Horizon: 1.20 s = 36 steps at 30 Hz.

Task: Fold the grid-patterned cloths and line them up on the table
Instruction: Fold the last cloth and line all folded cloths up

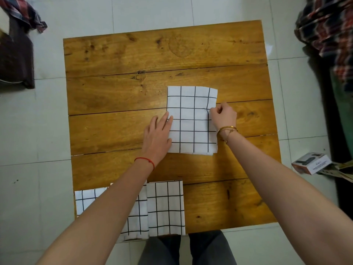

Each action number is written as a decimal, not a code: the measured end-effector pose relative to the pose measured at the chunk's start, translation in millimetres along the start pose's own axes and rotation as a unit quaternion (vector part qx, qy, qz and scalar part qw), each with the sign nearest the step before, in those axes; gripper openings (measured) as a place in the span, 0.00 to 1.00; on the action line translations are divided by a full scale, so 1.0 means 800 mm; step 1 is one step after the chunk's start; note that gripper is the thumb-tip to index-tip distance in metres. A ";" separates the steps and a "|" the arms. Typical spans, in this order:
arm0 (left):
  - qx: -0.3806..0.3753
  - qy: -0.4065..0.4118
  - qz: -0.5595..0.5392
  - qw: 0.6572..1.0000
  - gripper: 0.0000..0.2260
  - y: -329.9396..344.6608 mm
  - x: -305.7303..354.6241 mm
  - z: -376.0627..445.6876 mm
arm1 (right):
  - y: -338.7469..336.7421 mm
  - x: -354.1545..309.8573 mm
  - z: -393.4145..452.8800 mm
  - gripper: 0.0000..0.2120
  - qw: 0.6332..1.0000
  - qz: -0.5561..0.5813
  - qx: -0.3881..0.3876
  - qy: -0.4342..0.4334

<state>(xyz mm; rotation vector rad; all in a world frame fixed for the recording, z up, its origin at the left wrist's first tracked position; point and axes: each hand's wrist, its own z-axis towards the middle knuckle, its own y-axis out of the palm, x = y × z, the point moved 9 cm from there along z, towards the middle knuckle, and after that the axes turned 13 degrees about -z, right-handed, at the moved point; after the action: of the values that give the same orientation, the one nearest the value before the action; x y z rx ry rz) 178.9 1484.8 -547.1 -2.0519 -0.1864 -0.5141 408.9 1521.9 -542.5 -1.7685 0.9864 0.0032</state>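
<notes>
A white cloth with a black grid, folded into a rectangle, lies in the middle of the wooden table. My left hand rests flat with its fingertips on the cloth's left edge. My right hand pinches the cloth's right edge between thumb and fingers. Along the near edge lie folded grid cloths side by side: one next to another, and a further one at the near left corner, partly hidden under my left forearm.
The table stands on a pale tiled floor. A small cardboard box lies on the floor at the right. Plaid fabric is heaped at the far right, and more plaid cloth over a dark object at the far left. My legs are below the table's near edge.
</notes>
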 end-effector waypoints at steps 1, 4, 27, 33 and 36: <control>-0.004 0.001 0.009 1.000 0.32 0.002 -0.002 -0.002 | 0.000 0.001 -0.002 0.12 1.000 0.009 0.003 0.000; -0.009 0.003 0.029 1.000 0.33 0.006 -0.010 -0.010 | -0.004 0.005 -0.006 0.13 1.000 -0.002 0.028 0.008; 0.067 -0.006 -0.011 0.998 0.29 -0.014 -0.013 -0.026 | 0.004 -0.041 -0.023 0.16 0.967 -0.175 0.078 -0.165; 0.066 0.024 0.051 0.996 0.32 -0.045 -0.009 0.024 | 0.040 -0.090 -0.027 0.25 0.911 -0.287 0.035 -0.295; 0.045 0.024 0.076 0.996 0.33 -0.047 -0.011 0.047 | 0.067 -0.108 -0.032 0.26 0.875 -0.346 -0.015 -0.339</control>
<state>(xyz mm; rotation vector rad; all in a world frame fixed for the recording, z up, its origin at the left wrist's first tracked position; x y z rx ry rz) 169.4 1536.9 -537.5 -1.9456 -0.0246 -0.4524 308.0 1549.5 -535.3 -1.8553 -0.1735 0.1756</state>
